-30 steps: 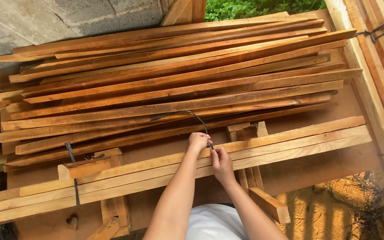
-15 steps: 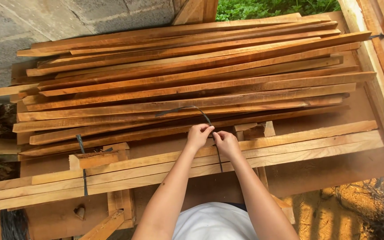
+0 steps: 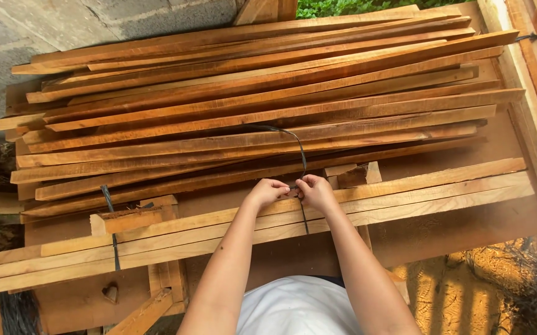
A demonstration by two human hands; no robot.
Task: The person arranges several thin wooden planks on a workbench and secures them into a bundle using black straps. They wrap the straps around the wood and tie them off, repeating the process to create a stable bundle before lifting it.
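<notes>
Black strap (image 3: 298,149) is pinched in both our grips, left hand (image 3: 267,192) and right hand (image 3: 315,191) meeting over the pale slat bundle (image 3: 405,195) at the tabletop's near edge. We judge we are tying it; next calls for pulling snug. Loose reddish slats (image 3: 268,99) lie behind.

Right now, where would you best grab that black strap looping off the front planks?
Probably the black strap at its free arch, from above: it stands clear of the slats there. Lower down, the left hand and right hand cover it.
</notes>
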